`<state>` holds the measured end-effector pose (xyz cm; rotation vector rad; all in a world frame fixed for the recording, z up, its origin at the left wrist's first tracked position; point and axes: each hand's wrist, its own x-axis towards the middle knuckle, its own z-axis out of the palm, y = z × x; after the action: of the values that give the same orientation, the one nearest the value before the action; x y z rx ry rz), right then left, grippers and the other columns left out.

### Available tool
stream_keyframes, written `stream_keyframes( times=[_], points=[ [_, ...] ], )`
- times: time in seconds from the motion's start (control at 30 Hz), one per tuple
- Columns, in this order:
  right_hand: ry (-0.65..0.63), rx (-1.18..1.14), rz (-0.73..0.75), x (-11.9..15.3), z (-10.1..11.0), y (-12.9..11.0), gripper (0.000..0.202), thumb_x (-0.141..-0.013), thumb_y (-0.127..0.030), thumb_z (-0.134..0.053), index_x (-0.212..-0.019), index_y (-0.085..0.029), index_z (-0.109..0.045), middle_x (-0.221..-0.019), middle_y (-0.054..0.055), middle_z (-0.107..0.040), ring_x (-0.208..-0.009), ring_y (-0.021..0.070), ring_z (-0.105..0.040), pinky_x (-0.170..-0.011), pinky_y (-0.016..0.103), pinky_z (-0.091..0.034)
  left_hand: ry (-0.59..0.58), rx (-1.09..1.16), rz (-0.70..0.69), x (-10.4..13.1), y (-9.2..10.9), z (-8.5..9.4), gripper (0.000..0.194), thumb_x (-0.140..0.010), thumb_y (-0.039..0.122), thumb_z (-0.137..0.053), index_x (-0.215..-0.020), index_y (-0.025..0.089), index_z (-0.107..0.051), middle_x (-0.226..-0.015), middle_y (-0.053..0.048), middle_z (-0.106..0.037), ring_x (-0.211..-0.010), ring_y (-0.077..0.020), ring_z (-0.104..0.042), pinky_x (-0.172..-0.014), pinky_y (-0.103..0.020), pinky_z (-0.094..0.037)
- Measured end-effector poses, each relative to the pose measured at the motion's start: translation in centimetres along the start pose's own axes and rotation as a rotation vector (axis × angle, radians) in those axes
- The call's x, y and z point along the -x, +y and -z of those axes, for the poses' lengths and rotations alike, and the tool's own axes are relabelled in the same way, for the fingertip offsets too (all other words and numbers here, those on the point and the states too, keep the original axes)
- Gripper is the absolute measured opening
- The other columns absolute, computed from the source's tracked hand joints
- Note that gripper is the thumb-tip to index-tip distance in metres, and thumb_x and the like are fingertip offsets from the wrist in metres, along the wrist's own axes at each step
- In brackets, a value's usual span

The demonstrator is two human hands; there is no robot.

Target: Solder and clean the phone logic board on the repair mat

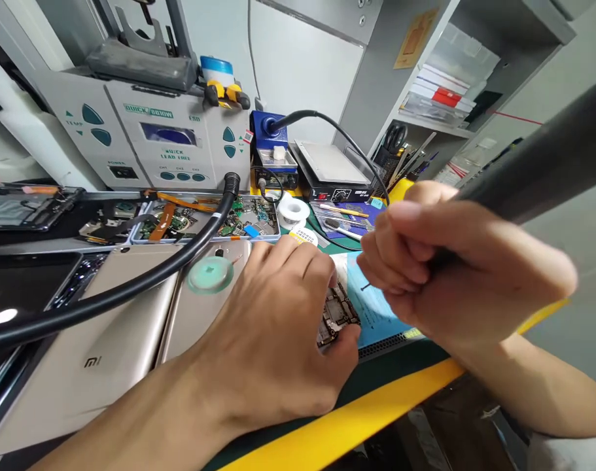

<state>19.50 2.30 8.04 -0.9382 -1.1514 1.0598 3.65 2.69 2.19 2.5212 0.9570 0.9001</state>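
Observation:
My left hand (282,314) lies palm down, its fingers curled over a phone circuit board (339,313) with thumb and fingers at the board's edges. The board rests near a light blue printed sheet (376,304), partly hidden under my hand. My right hand (455,268) is raised to the right of the board, closed round a thick black rod-shaped tool (538,157) that stretches to the upper right, close to the camera. A thin dark piece (366,286) shows just left of that fist; whether it belongs to the tool I cannot tell.
A grey hot air station (155,140) stands at the back left, its black hose (180,261) crossing gold phone backs (125,294). Behind are a tray of circuit boards (207,237), a solder spool (294,210) and a heating plate (332,163). Yellow edging (341,425) borders the bench.

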Motion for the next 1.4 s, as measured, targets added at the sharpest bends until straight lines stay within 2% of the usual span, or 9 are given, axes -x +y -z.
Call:
stream_keyframes(
  times=[0.13,0.23,0.37,0.57,0.8,0.97,1.1,1.4],
  points=[
    [-0.067,-0.065,-0.048,0.2,0.4,1.1,0.040,-0.066,-0.015,-0.077,-0.043,-0.022,-0.045,-0.038,-0.008,-0.034,-0.033,0.0071,-0.027,-0.034,0.025,-0.022,-0.025,-0.013,-0.026,0.0,-0.2,0.0,0.017,-0.085,0.036,-0.065,-0.087,0.020,-0.062,-0.095,-0.006,-0.060,-0.098,-0.0297,-0.054,-0.080,-0.047,-0.037],
    [-0.096,-0.002,-0.079,-0.1,0.7,0.9,0.040,-0.070,-0.009,-0.069,-0.041,-0.022,-0.045,-0.036,-0.007,-0.035,-0.031,0.0087,-0.031,-0.034,0.026,-0.026,-0.013,-0.036,-0.035,-0.1,-0.2,0.1,0.017,-0.085,0.037,-0.064,-0.086,0.020,-0.061,-0.095,-0.006,-0.060,-0.097,-0.0299,-0.054,-0.079,-0.047,-0.037],
    [-0.147,0.075,-0.178,-0.4,1.1,0.0,0.042,-0.075,-0.003,-0.062,-0.040,-0.022,-0.051,-0.036,-0.004,-0.043,-0.032,0.0115,-0.038,-0.037,0.028,-0.037,0.000,-0.049,-0.035,0.0,-0.2,0.0,0.017,-0.086,0.038,-0.063,-0.086,0.021,-0.061,-0.093,-0.005,-0.060,-0.095,-0.0298,-0.053,-0.078,-0.047,-0.036],
    [-0.093,0.084,-0.196,-0.2,0.6,-0.1,0.043,-0.075,-0.001,-0.059,-0.037,-0.021,-0.050,-0.034,-0.003,-0.041,-0.029,0.0114,-0.037,-0.034,0.028,-0.035,0.011,-0.053,-0.043,-0.1,-0.1,-0.1,0.015,-0.087,0.036,-0.062,-0.084,0.021,-0.059,-0.092,-0.005,-0.059,-0.093,-0.0296,-0.052,-0.075,-0.046,-0.034],
    [-0.052,0.072,-0.162,-0.1,-0.3,0.7,0.043,-0.072,-0.006,-0.064,-0.037,-0.021,-0.043,-0.032,-0.004,-0.038,-0.028,0.0102,-0.033,-0.031,0.026,-0.030,-0.002,-0.051,-0.042,0.0,-0.1,0.0,0.016,-0.087,0.037,-0.060,-0.084,0.021,-0.060,-0.092,-0.006,-0.060,-0.092,-0.0299,-0.052,-0.074,-0.047,-0.036],
    [-0.036,0.034,-0.070,0.1,-0.8,1.0,0.045,-0.067,-0.012,-0.071,-0.040,-0.022,-0.036,-0.033,-0.008,-0.031,-0.028,0.0075,-0.027,-0.030,0.024,-0.023,0.001,-0.064,-0.040,-0.1,-0.1,0.1,0.015,-0.087,0.036,-0.060,-0.084,0.021,-0.061,-0.092,-0.006,-0.060,-0.090,-0.0297,-0.053,-0.074,-0.048,-0.037],
    [-0.066,0.073,-0.088,0.1,-0.5,1.0,0.044,-0.069,-0.011,-0.071,-0.040,-0.022,-0.040,-0.033,-0.007,-0.034,-0.029,0.0085,-0.031,-0.032,0.025,-0.028,0.003,-0.058,-0.041,-0.1,0.0,0.0,0.015,-0.086,0.036,-0.061,-0.085,0.021,-0.061,-0.091,-0.006,-0.060,-0.090,-0.0302,-0.053,-0.075,-0.049,-0.039],
    [-0.011,0.077,-0.051,0.1,-0.9,1.2,0.055,-0.074,-0.014,-0.078,-0.039,-0.022,-0.036,-0.032,-0.008,-0.030,-0.028,0.0077,-0.026,-0.030,0.025,-0.023,-0.014,-0.046,-0.050,-0.1,0.0,0.0,0.015,-0.086,0.035,-0.060,-0.085,0.020,-0.062,-0.091,-0.007,-0.060,-0.088,-0.0298,-0.052,-0.073,-0.049,-0.038]
  ],
)
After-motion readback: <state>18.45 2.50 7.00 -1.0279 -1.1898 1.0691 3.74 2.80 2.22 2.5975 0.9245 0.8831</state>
